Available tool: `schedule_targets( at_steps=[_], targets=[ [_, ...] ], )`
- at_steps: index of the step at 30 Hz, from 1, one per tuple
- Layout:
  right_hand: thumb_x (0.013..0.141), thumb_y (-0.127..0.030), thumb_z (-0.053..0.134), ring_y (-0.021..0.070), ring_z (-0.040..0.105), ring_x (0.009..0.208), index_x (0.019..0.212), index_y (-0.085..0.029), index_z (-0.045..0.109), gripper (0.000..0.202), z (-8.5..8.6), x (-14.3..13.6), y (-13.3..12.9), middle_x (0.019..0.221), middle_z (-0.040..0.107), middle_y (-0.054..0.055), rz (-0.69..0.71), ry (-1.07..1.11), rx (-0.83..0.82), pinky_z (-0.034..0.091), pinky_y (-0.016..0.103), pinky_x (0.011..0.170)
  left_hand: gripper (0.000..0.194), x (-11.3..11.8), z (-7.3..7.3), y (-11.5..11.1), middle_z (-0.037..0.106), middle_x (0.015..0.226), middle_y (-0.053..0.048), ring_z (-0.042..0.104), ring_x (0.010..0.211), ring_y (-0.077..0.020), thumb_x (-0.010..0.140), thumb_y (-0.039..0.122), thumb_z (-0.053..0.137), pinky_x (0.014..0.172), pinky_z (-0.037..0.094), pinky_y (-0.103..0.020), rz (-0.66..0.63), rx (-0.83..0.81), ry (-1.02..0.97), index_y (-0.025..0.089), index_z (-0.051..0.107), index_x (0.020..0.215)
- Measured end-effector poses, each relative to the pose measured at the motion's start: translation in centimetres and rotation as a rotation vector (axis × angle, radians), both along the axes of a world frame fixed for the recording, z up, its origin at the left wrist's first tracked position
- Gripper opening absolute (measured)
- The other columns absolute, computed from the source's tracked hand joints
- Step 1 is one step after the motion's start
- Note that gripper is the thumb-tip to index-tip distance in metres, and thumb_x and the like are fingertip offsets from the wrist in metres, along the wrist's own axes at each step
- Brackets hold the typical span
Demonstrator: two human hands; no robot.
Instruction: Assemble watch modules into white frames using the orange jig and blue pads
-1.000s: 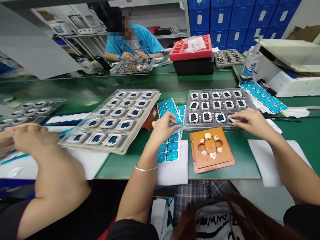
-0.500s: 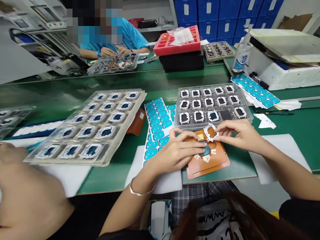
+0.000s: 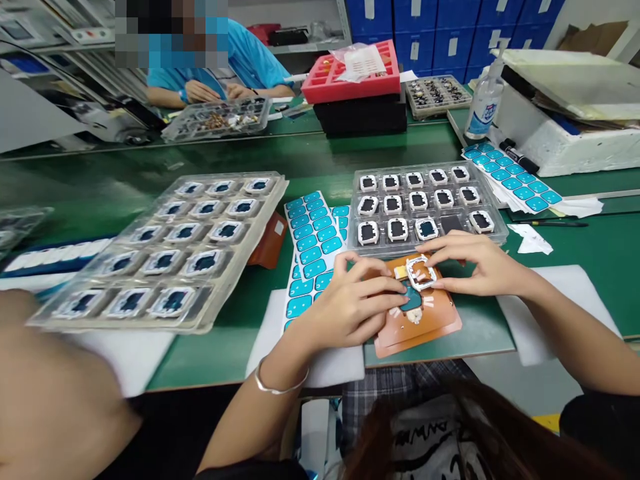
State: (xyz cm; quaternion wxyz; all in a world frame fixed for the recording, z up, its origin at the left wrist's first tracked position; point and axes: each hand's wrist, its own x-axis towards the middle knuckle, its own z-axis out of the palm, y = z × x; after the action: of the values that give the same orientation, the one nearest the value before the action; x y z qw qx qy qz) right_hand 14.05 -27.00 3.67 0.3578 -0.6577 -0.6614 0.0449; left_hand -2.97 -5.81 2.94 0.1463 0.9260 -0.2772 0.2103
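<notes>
A white watch-shaped frame (image 3: 428, 283) is pinched in the fingers of my right hand (image 3: 467, 263), over the upper part of an orange plate (image 3: 440, 319). My left hand (image 3: 350, 300) comes in from the left with fingers stretched and apart. Its fingertips rest on a dark teal rounded piece (image 3: 413, 300) in the plate. A small yellow tab (image 3: 401, 272) shows just above those fingertips. Beyond the plate stands a clear tray (image 3: 354, 248) of similar white frames with dark centres; one of its pockets has no frame.
Another clear tray (image 3: 210, 320) of frames leans at the left. Blue sticker sheets (image 3: 310, 233) lie between the trays, with more stickers (image 3: 510, 175) at the right. A pump bottle (image 3: 484, 110), red tray (image 3: 350, 73) and co-worker's hands (image 3: 200, 92) are farther back. A neighbour's arm (image 3: 55, 387) fills the lower left.
The white frame in my right hand has come down slightly and turned flatter over the orange plate. My left fingertips remain at the teal piece. The whole view has shifted slightly.
</notes>
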Motion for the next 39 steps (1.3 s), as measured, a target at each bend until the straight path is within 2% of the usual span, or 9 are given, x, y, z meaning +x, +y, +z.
schedule_targets(
  at_steps=[2, 5, 9, 14, 25, 30, 33, 36, 39],
  targets=[
    [0.085, -0.031, 0.071, 0.023, 0.065, 0.101, 0.101, -0.019, 0.071, 0.02, -0.2, -0.1, 0.1, 0.117, 0.072, 0.01, 0.01, -0.019, 0.038, 0.052, 0.043, 0.086, 0.023, 0.0, 0.0, -0.2, 0.076, 0.097, 0.004, 0.058, 0.098, -0.0227, 0.087, 0.017, 0.053, 0.081, 0.03, -0.041, 0.043, -0.035, -0.049, 0.028, 0.066, 0.103],
    [0.082, -0.029, 0.074, 0.0209, 0.064, 0.088, 0.098, -0.019, 0.073, 0.02, -0.4, -0.6, 0.3, 0.112, 0.074, 0.01, -0.014, -0.028, 0.11, 0.053, 0.04, 0.078, 0.015, -0.1, -0.2, -0.4, 0.076, 0.094, 0.001, 0.058, 0.093, -0.0234, 0.087, 0.031, 0.064, 0.079, 0.033, -0.041, 0.193, -0.091, -0.143, 0.026, 0.065, 0.101],
    [0.08, -0.029, 0.075, 0.0195, 0.059, 0.082, 0.097, -0.022, 0.074, 0.019, -0.5, -1.6, 0.6, 0.11, 0.075, 0.007, 0.001, -0.009, 0.183, 0.053, 0.038, 0.072, 0.034, -0.2, -0.4, -0.5, 0.075, 0.093, -0.002, 0.056, 0.093, -0.0254, 0.081, 0.051, 0.071, 0.079, 0.036, -0.043, 0.348, -0.141, -0.194, 0.025, 0.065, 0.102],
    [0.081, -0.028, 0.074, 0.0184, 0.056, 0.078, 0.093, -0.02, 0.074, 0.015, -1.1, -2.6, 1.1, 0.109, 0.075, 0.008, 0.039, -0.016, 0.212, 0.053, 0.035, 0.068, 0.047, -0.3, -0.6, -0.7, 0.075, 0.099, -0.004, 0.056, 0.098, -0.0277, 0.074, 0.059, 0.074, 0.081, 0.035, -0.045, 0.345, -0.103, -0.136, 0.024, 0.066, 0.104],
    [0.082, -0.027, 0.074, 0.0187, 0.053, 0.08, 0.085, -0.016, 0.073, 0.011, -1.8, -2.6, 1.1, 0.105, 0.076, 0.009, 0.056, -0.032, 0.166, 0.052, 0.034, 0.069, 0.036, -0.4, -0.6, -0.9, 0.072, 0.103, -0.005, 0.052, 0.103, -0.0272, 0.079, 0.053, 0.072, 0.083, 0.032, -0.043, 0.314, -0.1, 0.014, 0.022, 0.068, 0.095],
    [0.081, -0.027, 0.073, 0.0189, 0.054, 0.083, 0.096, -0.019, 0.068, 0.017, -1.7, -2.7, 1.2, 0.105, 0.074, 0.007, 0.07, -0.036, 0.156, 0.051, 0.035, 0.072, 0.039, -0.2, -1.2, -1.4, 0.07, 0.105, -0.005, 0.05, 0.101, -0.0245, 0.081, 0.052, 0.072, 0.086, 0.037, -0.042, 0.289, -0.259, 0.031, 0.022, 0.066, 0.105],
    [0.076, -0.024, 0.075, 0.0187, 0.056, 0.083, 0.107, -0.02, 0.062, 0.034, -1.9, -3.2, 1.3, 0.096, 0.07, 0.006, 0.033, 0.069, 0.122, 0.051, 0.033, 0.071, 0.048, 0.1, -1.6, -2.2, 0.066, 0.116, -0.007, 0.049, 0.102, -0.0233, 0.085, 0.057, 0.064, 0.088, 0.041, -0.04, 0.253, -0.345, -0.005, 0.025, 0.061, 0.121],
    [0.069, -0.024, 0.08, 0.0168, 0.06, 0.082, 0.109, -0.022, 0.055, 0.047, -2.3, -3.3, 1.4, 0.095, 0.066, 0.003, 0.023, 0.343, 0.138, 0.05, 0.03, 0.072, 0.062, 0.3, -1.5, -1.9, 0.06, 0.128, -0.009, 0.048, 0.109, -0.025, 0.087, 0.066, 0.052, 0.095, 0.04, -0.043, 0.2, -0.294, -0.006, 0.027, 0.052, 0.135],
    [0.067, -0.026, 0.083, 0.0168, 0.065, 0.088, 0.111, -0.024, 0.049, 0.056, -2.3, -2.6, 1.4, 0.102, 0.068, 0.004, 0.104, 0.758, 0.103, 0.05, 0.03, 0.077, 0.047, 0.3, -1.1, 0.4, 0.065, 0.118, -0.007, 0.054, 0.105, -0.0239, 0.093, 0.061, 0.048, 0.094, 0.043, -0.043, 0.332, -0.343, -0.045, 0.029, 0.057, 0.126]
  ],
)
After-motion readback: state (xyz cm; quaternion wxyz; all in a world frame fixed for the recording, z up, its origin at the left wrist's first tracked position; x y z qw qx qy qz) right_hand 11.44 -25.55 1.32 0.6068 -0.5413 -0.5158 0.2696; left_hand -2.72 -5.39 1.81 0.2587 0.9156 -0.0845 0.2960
